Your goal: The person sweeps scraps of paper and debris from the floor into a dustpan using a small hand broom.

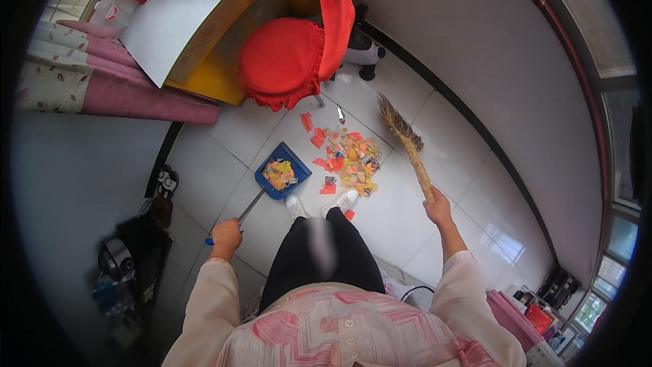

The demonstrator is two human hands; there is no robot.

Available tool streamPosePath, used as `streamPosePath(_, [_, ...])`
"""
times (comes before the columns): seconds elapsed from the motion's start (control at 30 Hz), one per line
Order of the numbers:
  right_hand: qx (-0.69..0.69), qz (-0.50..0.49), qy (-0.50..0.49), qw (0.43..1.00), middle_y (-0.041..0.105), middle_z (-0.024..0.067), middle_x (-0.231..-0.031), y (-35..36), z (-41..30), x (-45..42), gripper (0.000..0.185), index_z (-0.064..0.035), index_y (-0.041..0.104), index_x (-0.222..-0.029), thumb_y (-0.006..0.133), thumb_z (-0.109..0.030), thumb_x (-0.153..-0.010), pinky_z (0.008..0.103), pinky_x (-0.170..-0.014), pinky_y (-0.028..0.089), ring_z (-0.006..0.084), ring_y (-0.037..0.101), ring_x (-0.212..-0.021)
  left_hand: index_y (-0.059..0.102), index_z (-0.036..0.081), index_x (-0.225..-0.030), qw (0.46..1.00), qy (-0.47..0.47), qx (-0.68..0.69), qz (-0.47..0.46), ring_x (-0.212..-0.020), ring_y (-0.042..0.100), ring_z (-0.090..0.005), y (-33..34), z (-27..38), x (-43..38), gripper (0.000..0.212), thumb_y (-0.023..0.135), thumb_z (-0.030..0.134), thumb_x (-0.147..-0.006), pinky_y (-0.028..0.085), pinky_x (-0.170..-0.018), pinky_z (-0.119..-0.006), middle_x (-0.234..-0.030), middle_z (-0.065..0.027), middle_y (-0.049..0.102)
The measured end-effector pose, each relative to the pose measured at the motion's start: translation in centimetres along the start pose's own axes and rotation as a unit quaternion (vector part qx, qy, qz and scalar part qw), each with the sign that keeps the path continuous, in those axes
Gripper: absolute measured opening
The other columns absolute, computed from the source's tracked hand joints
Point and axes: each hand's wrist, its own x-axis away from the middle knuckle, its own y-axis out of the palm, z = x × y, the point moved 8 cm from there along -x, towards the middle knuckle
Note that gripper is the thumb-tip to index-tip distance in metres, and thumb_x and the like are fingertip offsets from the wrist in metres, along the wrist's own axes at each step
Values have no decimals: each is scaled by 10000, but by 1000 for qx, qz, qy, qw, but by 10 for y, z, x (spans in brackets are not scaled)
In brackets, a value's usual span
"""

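My left hand [227, 234] grips the handle of a blue dustpan [300, 172], whose pan rests on the tiled floor left of my white shoes with yellow and orange paper scraps [279, 174] in it. My right hand [438, 208] is closed around the handle of a straw broom [413, 155]; its bristles point away from me, to the right of the litter. Between broom and dustpan lies a loose pile of paper scraps [356, 155] in yellow, orange and red. Red pieces [306, 122] lie at its left side, and a small silvery item [341, 114] lies beyond it.
A red-covered chair [280, 58] stands ahead, beside a white-topped desk [173, 25]. Behind the chair is a white and black object [364, 53] near the wall. A pink curtain [147, 97] hangs left. Dark items [137, 250] stand at lower left, and a shelf with goods [540, 318] at lower right.
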Motion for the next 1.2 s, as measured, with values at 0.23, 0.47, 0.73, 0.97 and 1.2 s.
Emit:
streamPosePath(0.23, [-16,-51,38,998,627,174,-935,93,-82,-39,557,-67,452,-1256,532,-87,-705,335,-648,510,255,628,-732,574,76,-1009,999,18,21,33,-919,610,-295,-5,-10,-1,229,499,85,-793,491,-757,-375,-966,-132,635])
streamPosePath(0.47, [248,-167,-54,953,619,174,-979,126,-144,51,439,-104,530,-1112,521,-93,-673,398,-800,479,325,590,-930,599,72,-988,997,36,57,32,-927,610,-286,6,-35,-4,216,499,87,-797,492,-760,-369,-981,-128,634])
streamPosePath(0.73, [282,-156,-90,942,620,177,-986,77,-162,131,491,-105,473,-1214,513,-113,-725,390,-817,472,324,591,-934,643,75,-931,993,62,88,41,-924,611,-286,42,-80,6,191,545,85,-767,493,-766,-371,-981,-133,634])
streamPosePath(0.97, [101,-136,-117,978,600,210,-1017,115,-193,137,516,-45,454,-1227,547,-159,-732,405,-840,451,356,575,-949,613,62,-908,970,52,212,104,-855,608,-326,105,-131,37,182,573,94,-734,488,-732,-407,-897,-146,634])
streamPosePath(1.2, [327,-169,-238,899,619,195,-939,194,-287,95,329,-78,500,-1075,501,-146,-753,429,-771,477,340,599,-907,583,93,-984,962,-22,258,88,-816,608,-334,142,-137,82,258,593,111,-727,484,-712,-428,-849,-143,632])
